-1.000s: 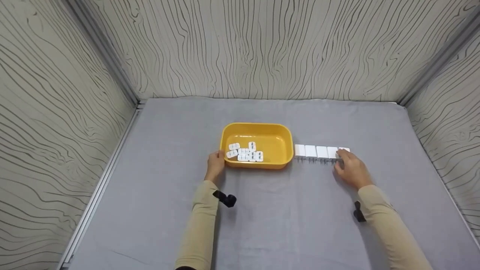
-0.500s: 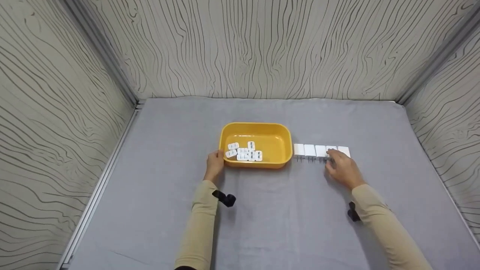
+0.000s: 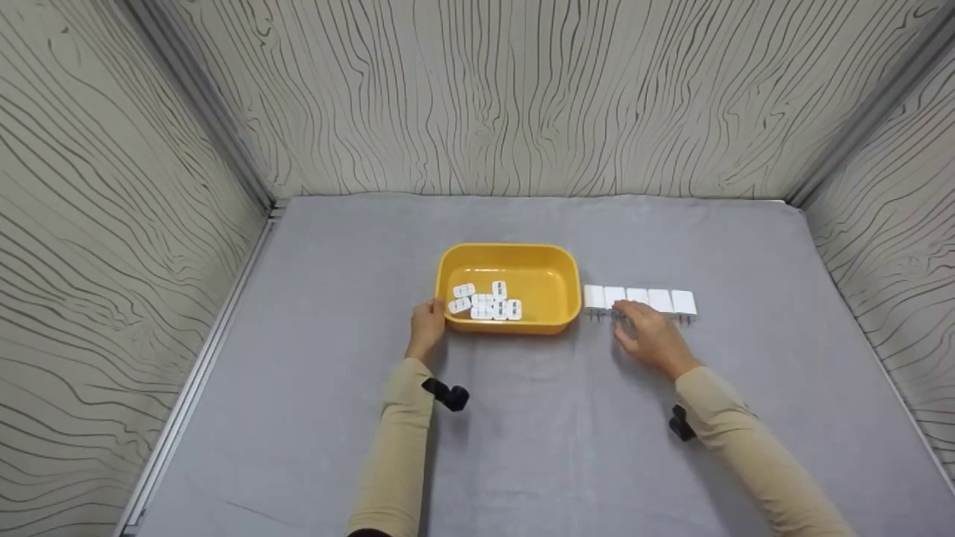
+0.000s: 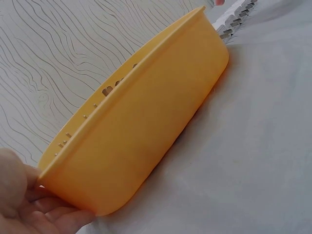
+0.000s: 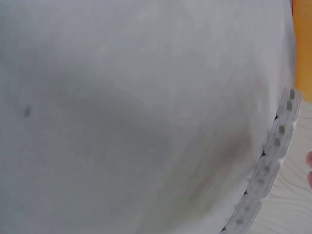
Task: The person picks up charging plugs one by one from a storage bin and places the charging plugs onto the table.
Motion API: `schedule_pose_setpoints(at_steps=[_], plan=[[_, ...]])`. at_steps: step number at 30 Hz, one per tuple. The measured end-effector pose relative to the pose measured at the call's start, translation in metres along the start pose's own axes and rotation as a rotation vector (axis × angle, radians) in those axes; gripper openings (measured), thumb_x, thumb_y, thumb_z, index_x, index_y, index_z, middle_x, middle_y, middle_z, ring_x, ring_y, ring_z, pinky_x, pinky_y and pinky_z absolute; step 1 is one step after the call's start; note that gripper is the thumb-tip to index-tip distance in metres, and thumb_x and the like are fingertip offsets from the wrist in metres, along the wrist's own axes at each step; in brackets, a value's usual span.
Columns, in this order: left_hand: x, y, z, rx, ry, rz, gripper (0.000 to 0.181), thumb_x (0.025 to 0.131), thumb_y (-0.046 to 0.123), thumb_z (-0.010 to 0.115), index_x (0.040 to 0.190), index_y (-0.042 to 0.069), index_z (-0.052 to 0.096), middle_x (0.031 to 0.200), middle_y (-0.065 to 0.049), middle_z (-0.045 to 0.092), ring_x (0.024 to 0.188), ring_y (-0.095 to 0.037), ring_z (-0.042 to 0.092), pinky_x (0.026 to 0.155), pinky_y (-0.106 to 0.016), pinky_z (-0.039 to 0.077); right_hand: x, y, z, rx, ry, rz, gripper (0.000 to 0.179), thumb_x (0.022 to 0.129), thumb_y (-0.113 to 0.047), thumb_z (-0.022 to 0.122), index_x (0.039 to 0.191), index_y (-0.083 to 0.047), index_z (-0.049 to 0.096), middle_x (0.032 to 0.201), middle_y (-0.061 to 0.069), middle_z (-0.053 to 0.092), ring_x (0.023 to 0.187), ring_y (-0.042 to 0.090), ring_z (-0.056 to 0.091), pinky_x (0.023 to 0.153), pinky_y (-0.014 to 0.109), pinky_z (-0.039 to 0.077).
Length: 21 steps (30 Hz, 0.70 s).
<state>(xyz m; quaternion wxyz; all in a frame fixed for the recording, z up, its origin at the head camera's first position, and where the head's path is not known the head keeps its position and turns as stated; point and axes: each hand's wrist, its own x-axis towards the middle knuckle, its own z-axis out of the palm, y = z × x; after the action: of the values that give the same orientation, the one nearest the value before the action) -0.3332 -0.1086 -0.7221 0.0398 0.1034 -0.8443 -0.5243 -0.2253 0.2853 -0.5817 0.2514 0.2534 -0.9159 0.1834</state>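
Note:
My left hand grips the left end of a yellow plastic basin; in the left wrist view its fingers lie under the bottom corner. Inside, several white rounded pieces with metal pins lie grouped at the front left. Right of the basin runs a row of white blocks, side by side, pins towards me, like plug adapters. My right hand is over the row's front, its fingertips at the second and third blocks from the left, thumb apart. Whether they touch is unclear; the hand holds nothing visible.
A grey cloth covers the table. Wood-patterned panels stand at the back and both sides, with metal rails along the edges. Each wrist carries a black camera mount.
My right hand has moved left along the row, from the rightmost block towards the second and third from the left. The blocks stay in place. My left hand keeps its grip on the basin.

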Motion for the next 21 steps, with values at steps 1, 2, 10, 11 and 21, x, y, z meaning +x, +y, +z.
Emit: schedule_pose_setpoints(at_steps=[1,2,10,11,21], plan=[[-0.005,0.007,-0.003,0.003,0.009,0.014,0.040,0.100,0.032,0.042,0.064,0.017,0.050,0.060,0.003,0.043,0.055,-0.013,0.040,0.052,-0.028,0.034,0.001,-0.002,0.001,0.007,0.000,-0.005,0.034,0.072,0.000,0.073,0.105,0.004,0.065,0.102,0.022,0.070,0.094,0.036,0.068,0.082,0.043,0.055],[-0.012,0.018,-0.009,-0.010,-0.009,0.010,0.041,0.100,0.034,0.042,0.065,0.016,0.051,0.062,0.002,0.044,0.057,-0.014,0.040,0.054,-0.030,0.034,0.002,-0.004,0.001,0.013,0.001,-0.014,0.034,0.072,0.000,0.073,0.105,0.004,0.065,0.102,0.021,0.070,0.093,0.036,0.068,0.082,0.043,0.055],[-0.076,0.123,-0.056,-0.006,-0.064,-0.126,0.033,0.102,0.016,0.040,0.078,-0.002,0.055,0.070,-0.004,0.042,0.067,-0.017,0.039,0.060,-0.025,0.033,0.009,-0.020,0.005,0.068,0.018,-0.070,0.036,0.070,0.000,0.075,0.105,0.003,0.064,0.101,0.020,0.070,0.091,0.035,0.068,0.080,0.042,0.056],[-0.080,0.130,-0.058,-0.001,-0.062,-0.135,0.033,0.102,0.014,0.039,0.080,-0.003,0.056,0.070,-0.004,0.041,0.067,-0.016,0.039,0.060,-0.023,0.032,0.010,-0.023,0.005,0.078,0.021,-0.079,0.036,0.071,0.000,0.075,0.105,0.003,0.065,0.101,0.020,0.070,0.092,0.035,0.068,0.081,0.042,0.056],[-0.036,0.052,-0.027,-0.016,-0.028,0.003,0.043,0.102,0.038,0.040,0.068,0.015,0.055,0.066,0.003,0.048,0.063,-0.011,0.043,0.059,-0.026,0.037,0.027,-0.043,0.011,0.133,0.051,-0.123,0.034,0.072,0.000,0.075,0.105,0.004,0.066,0.103,0.019,0.071,0.095,0.033,0.068,0.083,0.040,0.056]])
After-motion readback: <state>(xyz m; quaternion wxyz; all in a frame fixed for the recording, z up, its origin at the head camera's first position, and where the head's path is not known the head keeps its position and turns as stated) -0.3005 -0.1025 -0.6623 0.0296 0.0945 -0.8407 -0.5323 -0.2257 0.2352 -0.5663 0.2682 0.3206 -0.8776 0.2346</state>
